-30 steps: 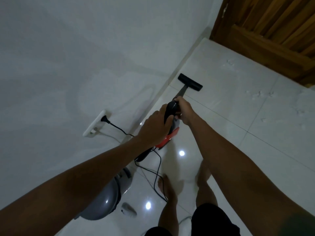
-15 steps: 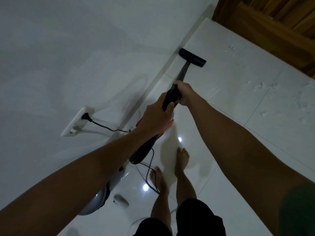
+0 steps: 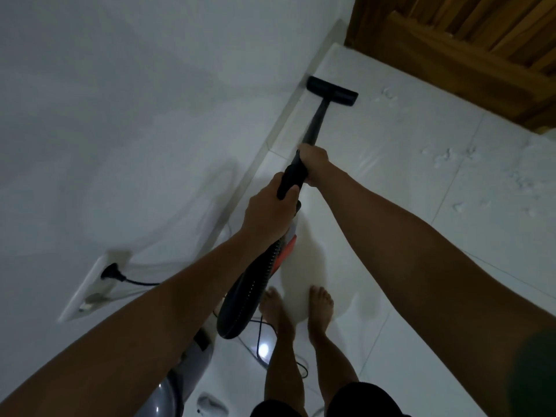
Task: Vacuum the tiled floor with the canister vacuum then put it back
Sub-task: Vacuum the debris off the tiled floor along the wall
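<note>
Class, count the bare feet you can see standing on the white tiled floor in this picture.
2. One bare foot stands beside the black ribbed vacuum hose, by the thin black power cord. The other bare foot stands to its right on the white tiled floor. None seems hidden.

The floor nozzle (image 3: 332, 91) lay on the tiled floor (image 3: 421, 182) against the wall's foot, ahead of the right hand (image 3: 313, 164) and the left hand (image 3: 270, 212) behind it on the wand, with the canister (image 3: 180, 383) left of the feet (image 3: 296, 308) and the wooden door (image 3: 469, 43) beyond.
</note>
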